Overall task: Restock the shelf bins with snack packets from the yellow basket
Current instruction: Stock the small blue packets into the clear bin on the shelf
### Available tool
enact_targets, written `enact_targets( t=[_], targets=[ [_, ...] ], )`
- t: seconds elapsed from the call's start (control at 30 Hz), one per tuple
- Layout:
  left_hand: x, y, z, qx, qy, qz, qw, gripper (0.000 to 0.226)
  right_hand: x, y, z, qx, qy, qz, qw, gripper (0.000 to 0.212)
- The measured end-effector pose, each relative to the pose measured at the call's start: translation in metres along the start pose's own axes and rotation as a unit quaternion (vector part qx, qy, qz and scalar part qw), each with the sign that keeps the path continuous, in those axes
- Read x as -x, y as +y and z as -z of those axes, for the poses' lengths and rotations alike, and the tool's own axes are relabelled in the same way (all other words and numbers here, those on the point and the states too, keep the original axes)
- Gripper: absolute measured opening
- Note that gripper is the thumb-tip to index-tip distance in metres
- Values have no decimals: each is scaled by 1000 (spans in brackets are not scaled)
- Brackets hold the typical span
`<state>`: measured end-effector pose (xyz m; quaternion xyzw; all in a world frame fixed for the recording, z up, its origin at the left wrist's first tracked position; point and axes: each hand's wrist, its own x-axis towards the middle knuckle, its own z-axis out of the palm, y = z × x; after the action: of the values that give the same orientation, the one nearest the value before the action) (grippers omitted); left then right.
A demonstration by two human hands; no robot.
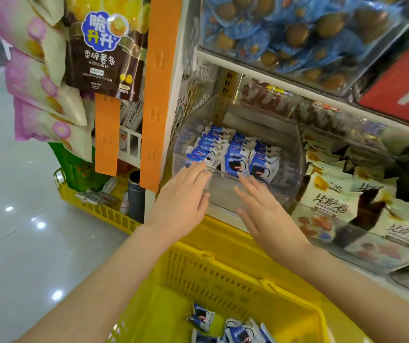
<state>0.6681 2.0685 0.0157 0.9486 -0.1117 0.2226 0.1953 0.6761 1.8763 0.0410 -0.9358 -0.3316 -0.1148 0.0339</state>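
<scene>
Two empty hands are out in front of me, fingers straight and loosely spread, holding nothing. My left hand (183,196) lies against the front of the clear shelf bin (295,149), its fingertips reaching up to the front lip. My right hand (265,214) is just beside it, palm turned inward, with its fingertips at the same front wall; I cannot tell how firmly either one presses. Inside the bin, blue-and-white snack packets (235,154) stand in rows toward the front, and the back of the bin is bare. Below my forearms is the yellow basket (235,276), with a few more of the same packets (235,330) lying on its bottom near the lower edge of view. To the right, a neighbouring bin holds cream-coloured packets (334,199). On the shelf above, another bin is piled with blue-wrapped brown snacks (297,33). At left, a dark potato-sticks bag (101,50) hangs beside an orange strip (160,95), and a second yellow basket (104,214) sits on the floor.
</scene>
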Motion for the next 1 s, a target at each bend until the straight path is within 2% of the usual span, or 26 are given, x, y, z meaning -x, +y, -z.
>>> enact_targets(
  t=[0.07, 0.13, 0.2, 0.27, 0.33, 0.43, 0.5, 0.57, 0.63, 0.7, 0.77, 0.87, 0.93, 1.0],
  targets=[
    [14, 6, -1, 14, -11, -7, 1000, 43, 25, 0, -5, -45, 16, -14, 999, 48],
    [36, 12, -9, 19, -30, -12, 999, 35, 52, 0, -15, -119, 38, -60, 990, 41],
    [62, 20, -24, 21, -56, -12, 998, 27, 79, 2, -35, -147, 39, -103, 983, 34],
    [86, 32, -44, 38, -93, -13, 995, 22, 101, 8, -60, -182, -9, -164, 969, 31],
    [108, 43, -69, 47, -143, -12, 989, 22, 119, 14, -88, -232, -73, -234, 941, 29],
    [140, 49, -112, 30, -258, -4, 966, 24, 152, 13, -134, -235, -172, -266, 919, 25],
    [163, 47, -140, 26, -356, 27, 934, 25, 182, 5, -167, -231, -246, -269, 902, 26],
    [189, 43, -166, 33, -451, 47, 891, 28, 214, -5, -196, -256, -320, -275, 870, 30],
    [214, 41, -189, 47, -534, 54, 842, 33, 242, -14, -215, -289, -385, -288, 828, 40],
    [236, 42, -207, 71, -598, 78, 794, 35, 261, -19, -227, -286, -426, -285, 809, 49],
    [254, 44, -222, 97, -648, 116, 746, 38, 270, -22, -235, -270, -430, -273, 817, 55],
    [268, 44, -237, 133, -705, 126, 685, 47, 270, -20, -244, -258, -418, -261, 831, 58],
    [270, 41, -245, 153, -723, 123, 663, 56, 268, -14, -248, -254, -408, -272, 834, 53],
    [271, 39, -251, 153, -730, 117, 656, 62, 266, -6, -251, -274, -409, -306, 815, 50]
  ],
)
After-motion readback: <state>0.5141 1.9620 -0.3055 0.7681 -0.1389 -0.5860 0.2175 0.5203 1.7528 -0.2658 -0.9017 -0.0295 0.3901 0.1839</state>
